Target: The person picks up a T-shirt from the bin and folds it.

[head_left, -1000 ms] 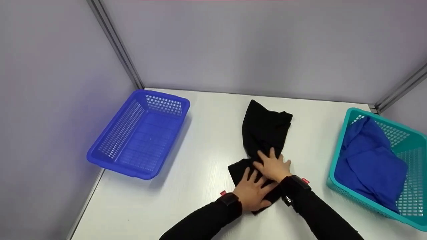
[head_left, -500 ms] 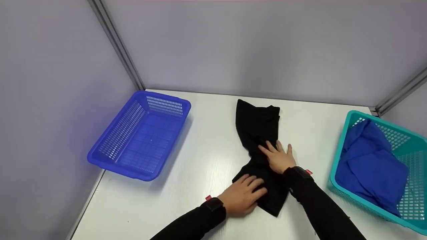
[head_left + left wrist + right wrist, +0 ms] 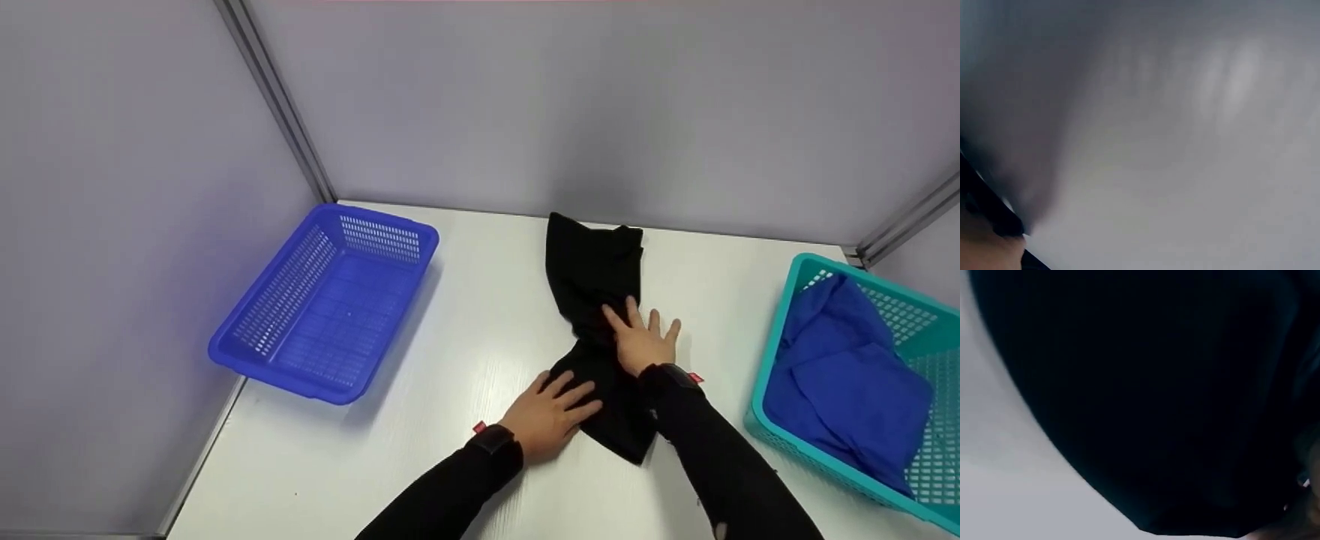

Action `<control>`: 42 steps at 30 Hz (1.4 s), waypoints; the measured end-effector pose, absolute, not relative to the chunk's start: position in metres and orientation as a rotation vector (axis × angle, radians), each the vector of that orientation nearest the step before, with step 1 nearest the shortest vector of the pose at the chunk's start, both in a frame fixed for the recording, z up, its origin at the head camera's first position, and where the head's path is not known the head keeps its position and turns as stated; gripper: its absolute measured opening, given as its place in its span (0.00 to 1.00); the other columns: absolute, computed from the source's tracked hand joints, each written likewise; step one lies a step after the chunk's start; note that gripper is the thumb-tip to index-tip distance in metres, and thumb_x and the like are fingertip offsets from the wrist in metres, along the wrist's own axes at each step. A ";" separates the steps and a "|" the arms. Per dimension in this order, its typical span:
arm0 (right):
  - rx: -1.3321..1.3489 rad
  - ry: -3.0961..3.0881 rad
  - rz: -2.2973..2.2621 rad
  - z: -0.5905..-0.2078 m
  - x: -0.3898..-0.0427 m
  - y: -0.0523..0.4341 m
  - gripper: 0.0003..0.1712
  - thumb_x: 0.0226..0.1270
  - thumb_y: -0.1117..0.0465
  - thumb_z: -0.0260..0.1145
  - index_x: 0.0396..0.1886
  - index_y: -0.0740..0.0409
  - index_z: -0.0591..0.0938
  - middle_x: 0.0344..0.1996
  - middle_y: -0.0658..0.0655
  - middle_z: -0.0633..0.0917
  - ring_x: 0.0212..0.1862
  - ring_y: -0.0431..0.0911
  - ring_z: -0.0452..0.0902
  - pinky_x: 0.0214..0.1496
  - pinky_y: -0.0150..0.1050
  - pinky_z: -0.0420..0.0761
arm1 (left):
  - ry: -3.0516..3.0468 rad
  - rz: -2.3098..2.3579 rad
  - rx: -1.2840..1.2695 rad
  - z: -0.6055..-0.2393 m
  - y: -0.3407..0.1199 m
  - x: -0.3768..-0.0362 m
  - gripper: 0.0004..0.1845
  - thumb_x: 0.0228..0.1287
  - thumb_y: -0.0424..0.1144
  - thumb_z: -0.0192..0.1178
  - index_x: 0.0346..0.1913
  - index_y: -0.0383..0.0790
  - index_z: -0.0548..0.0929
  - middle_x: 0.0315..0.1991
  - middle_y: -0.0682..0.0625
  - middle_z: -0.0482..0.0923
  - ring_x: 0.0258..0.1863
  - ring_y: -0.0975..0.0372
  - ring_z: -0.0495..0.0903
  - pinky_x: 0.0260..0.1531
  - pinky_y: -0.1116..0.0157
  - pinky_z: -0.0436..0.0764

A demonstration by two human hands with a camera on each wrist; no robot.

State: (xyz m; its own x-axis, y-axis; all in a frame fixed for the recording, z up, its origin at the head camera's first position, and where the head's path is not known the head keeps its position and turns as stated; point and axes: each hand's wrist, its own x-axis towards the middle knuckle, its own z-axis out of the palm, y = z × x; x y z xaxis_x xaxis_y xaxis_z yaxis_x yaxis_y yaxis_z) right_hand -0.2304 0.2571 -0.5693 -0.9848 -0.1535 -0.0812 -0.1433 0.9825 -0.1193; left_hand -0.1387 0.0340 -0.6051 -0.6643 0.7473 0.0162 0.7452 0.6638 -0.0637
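Note:
A black cloth garment (image 3: 596, 270) lies on the white table, narrow and bunched at its middle and wider at both ends. Spread fingers of my left hand (image 3: 546, 416) rest on the left edge of its near part. Farther up, my right hand (image 3: 643, 346) lies on the right side of the narrow middle, fingers spread, the outer ones past the cloth's edge. In the right wrist view the black cloth (image 3: 1145, 399) fills most of the picture. The left wrist view is blurred, with a bit of the left hand (image 3: 988, 253) at the lower corner.
A blue plastic basket (image 3: 285, 386) stands at the left of the table (image 3: 480, 300). At the right a teal basket (image 3: 780, 315) holds a crumpled blue cloth (image 3: 855, 390). Grey panels (image 3: 600, 105) rise behind and at the sides.
The cloth's near part has shifted right and straightened out below the middle. My hands have moved apart: the left to the cloth's left edge, the right to the right and slightly up.

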 end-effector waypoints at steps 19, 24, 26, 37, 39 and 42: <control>-0.934 2.998 -0.265 -0.596 -0.087 0.262 0.38 0.67 0.37 0.67 0.63 0.60 0.77 0.73 0.63 0.71 0.71 0.71 0.64 0.69 0.72 0.61 | -2.472 0.184 -1.190 -0.602 0.001 -0.144 0.04 0.65 0.39 0.66 0.41 0.46 0.83 0.43 0.51 0.79 0.36 0.60 0.78 0.28 0.68 0.80; -1.065 3.146 -0.139 -0.602 -0.088 0.273 0.27 0.54 0.59 0.77 0.53 0.60 0.79 0.65 0.65 0.79 0.65 0.67 0.74 0.65 0.64 0.72 | -2.372 0.082 -1.320 -0.595 -0.003 -0.126 0.03 0.63 0.38 0.66 0.37 0.49 0.82 0.36 0.56 0.78 0.33 0.64 0.74 0.25 0.71 0.75; -1.143 3.158 -0.147 -0.600 -0.088 0.279 0.30 0.45 0.64 0.80 0.51 0.60 0.80 0.61 0.65 0.82 0.63 0.64 0.78 0.63 0.60 0.75 | -2.360 -0.030 -1.359 -0.593 -0.004 -0.119 0.05 0.62 0.35 0.66 0.38 0.48 0.82 0.36 0.57 0.77 0.33 0.64 0.72 0.26 0.72 0.75; -1.453 3.278 -0.552 -0.542 -0.090 0.313 0.32 0.38 0.72 0.75 0.52 0.60 0.87 0.45 0.56 0.90 0.42 0.48 0.88 0.43 0.44 0.85 | -2.266 -0.539 -1.325 -0.564 -0.010 -0.114 0.08 0.67 0.30 0.64 0.47 0.42 0.84 0.43 0.54 0.81 0.45 0.62 0.79 0.49 0.68 0.79; -1.527 3.256 -0.535 -0.527 -0.092 0.317 0.31 0.40 0.70 0.74 0.52 0.60 0.88 0.46 0.56 0.90 0.44 0.48 0.88 0.45 0.44 0.84 | -2.248 -0.628 -1.286 -0.557 -0.010 -0.115 0.07 0.66 0.32 0.65 0.46 0.42 0.84 0.43 0.54 0.83 0.48 0.61 0.80 0.51 0.66 0.78; -1.604 3.182 -0.544 -0.509 -0.093 0.320 0.25 0.42 0.69 0.76 0.47 0.60 0.88 0.45 0.56 0.90 0.44 0.49 0.87 0.47 0.43 0.84 | -2.248 -0.739 -1.263 -0.547 -0.011 -0.116 0.10 0.63 0.31 0.67 0.47 0.41 0.84 0.46 0.52 0.84 0.54 0.58 0.81 0.57 0.64 0.78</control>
State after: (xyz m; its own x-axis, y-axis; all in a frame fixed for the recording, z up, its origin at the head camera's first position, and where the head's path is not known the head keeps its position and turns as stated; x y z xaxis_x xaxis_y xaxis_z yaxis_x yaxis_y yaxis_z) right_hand -0.0931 0.3205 -0.5094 -0.5198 -0.6768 0.5213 -0.8116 0.5817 -0.0540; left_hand -0.1156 -0.0108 -0.5465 -0.4758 0.6264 0.6174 0.8705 0.4355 0.2290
